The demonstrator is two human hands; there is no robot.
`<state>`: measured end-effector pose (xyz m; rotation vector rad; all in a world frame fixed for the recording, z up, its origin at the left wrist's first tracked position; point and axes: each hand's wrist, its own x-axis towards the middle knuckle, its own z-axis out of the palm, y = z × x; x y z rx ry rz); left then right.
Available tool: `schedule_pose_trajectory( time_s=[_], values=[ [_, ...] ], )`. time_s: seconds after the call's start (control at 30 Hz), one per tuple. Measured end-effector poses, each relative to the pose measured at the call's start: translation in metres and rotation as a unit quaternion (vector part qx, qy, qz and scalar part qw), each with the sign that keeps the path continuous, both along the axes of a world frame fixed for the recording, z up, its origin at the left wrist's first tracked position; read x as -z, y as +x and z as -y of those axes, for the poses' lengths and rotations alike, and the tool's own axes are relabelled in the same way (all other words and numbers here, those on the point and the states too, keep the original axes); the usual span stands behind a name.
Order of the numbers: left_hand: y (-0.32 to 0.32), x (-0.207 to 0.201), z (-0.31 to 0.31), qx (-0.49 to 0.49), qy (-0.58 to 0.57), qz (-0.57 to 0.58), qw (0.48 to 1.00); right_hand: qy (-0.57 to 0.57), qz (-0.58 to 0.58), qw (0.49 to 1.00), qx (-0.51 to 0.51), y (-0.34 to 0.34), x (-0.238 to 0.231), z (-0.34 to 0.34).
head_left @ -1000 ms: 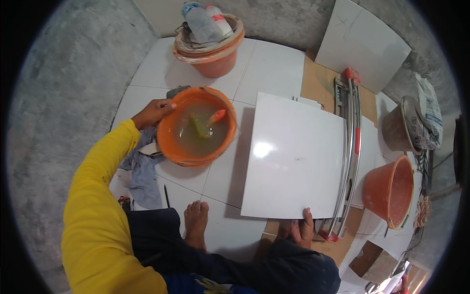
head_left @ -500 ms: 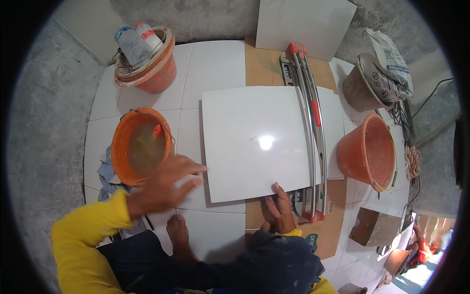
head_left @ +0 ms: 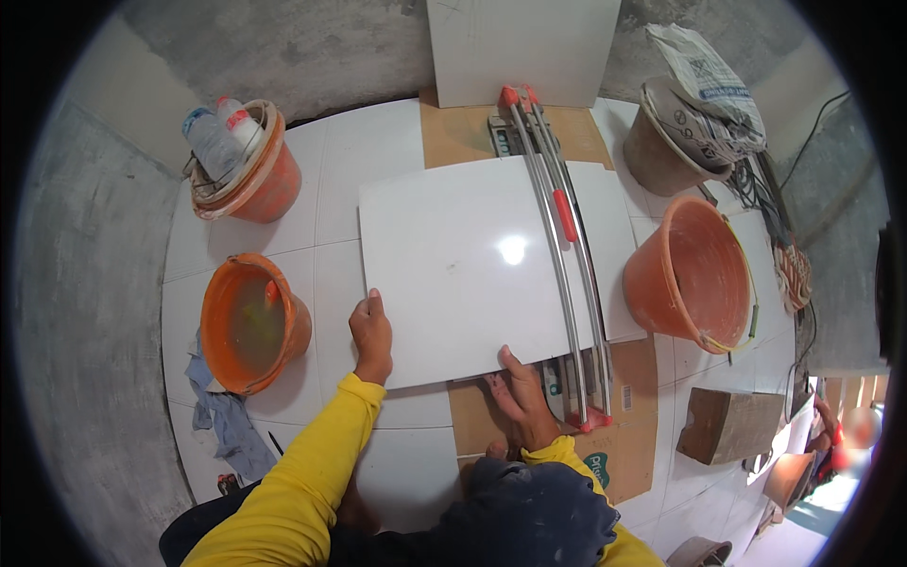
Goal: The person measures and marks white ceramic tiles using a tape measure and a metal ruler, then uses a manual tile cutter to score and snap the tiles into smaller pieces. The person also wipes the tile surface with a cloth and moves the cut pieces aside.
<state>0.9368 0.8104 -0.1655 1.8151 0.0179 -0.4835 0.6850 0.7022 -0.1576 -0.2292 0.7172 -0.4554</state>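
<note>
A large glossy white tile (head_left: 444,255) lies level across a manual tile cutter (head_left: 597,359), its right part under the cutter's two metal rails. My left hand (head_left: 371,333) grips the tile's left edge, thumb on top and fingers curled beneath. At the near edge, my right hand (head_left: 522,395) has its thumb on the tile's upper face and its other fingers below, partly hidden. The cutter's red handle (head_left: 564,215) sits between the rails, over the tile. Cardboard (head_left: 628,454) is spread under the cutter.
On the left stand an orange bucket (head_left: 215,326) of murky water and a bucket (head_left: 274,184) holding bottles. To the right are a reddish bucket (head_left: 647,283), a bucket (head_left: 652,156) with a sack, and a brown block (head_left: 727,425). Another tile (head_left: 524,52) leans on the far wall.
My left hand has moved from beside the orange bucket to the tile's left edge and taken hold. My right hand stays at the near edge. The whole view has shifted a little.
</note>
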Motion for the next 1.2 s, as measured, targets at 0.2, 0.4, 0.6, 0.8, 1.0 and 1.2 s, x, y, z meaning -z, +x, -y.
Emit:
schedule_pose_trajectory(
  time_s=[0.2,0.4,0.6,0.8,1.0,1.2],
  values=[
    [0.027,-0.002,0.039,0.021,-0.019,-0.02,0.999,-0.027,0.04,0.999,-0.014,0.011,0.002,0.031],
    [0.029,-0.014,0.047,0.015,-0.004,-0.031,0.999,-0.045,-0.061,0.989,-0.127,-0.013,-0.053,0.032],
    [0.031,-0.018,0.056,0.04,0.023,-0.04,0.998,-0.246,-0.308,0.884,0.252,-0.144,-0.126,0.094],
    [0.043,-0.001,0.055,0.047,0.021,-0.021,0.998,-0.247,-0.329,0.864,0.289,-0.176,-0.125,0.189],
    [0.028,-0.009,0.073,0.033,0.007,0.018,0.999,-0.284,-0.297,0.844,0.344,-0.249,-0.108,0.236],
    [0.032,-0.001,0.082,0.031,0.008,-0.039,0.999,-0.334,-0.278,0.793,0.427,-0.325,-0.147,0.281]
  ],
)
